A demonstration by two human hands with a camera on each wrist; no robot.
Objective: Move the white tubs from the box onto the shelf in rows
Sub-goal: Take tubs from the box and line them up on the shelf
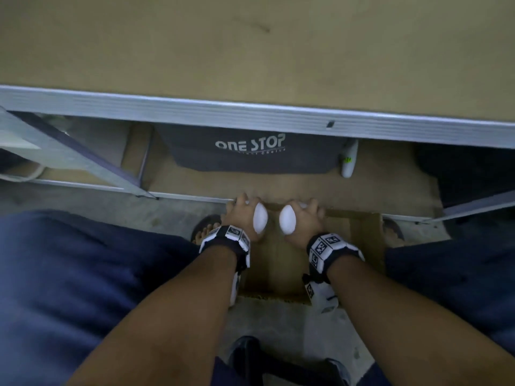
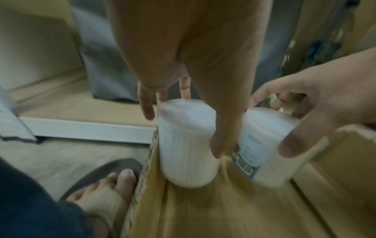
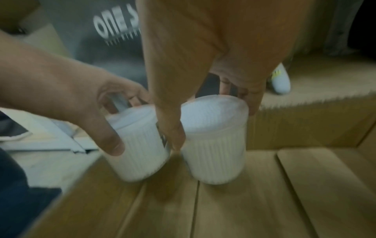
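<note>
upper shelf edge overhead | grey bag behind | box floor bare

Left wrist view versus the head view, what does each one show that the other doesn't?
Only the left wrist view shows the printed label with a barcode on the tub in the right hand, and the ribbed wall of the tub held by the left hand.

Only the head view shows the upper shelf board, the wrist bands and the ONE STOP lettering.

Both show the two hands each gripping a white tub over the cardboard box, a sandalled foot and the grey bag.
</note>
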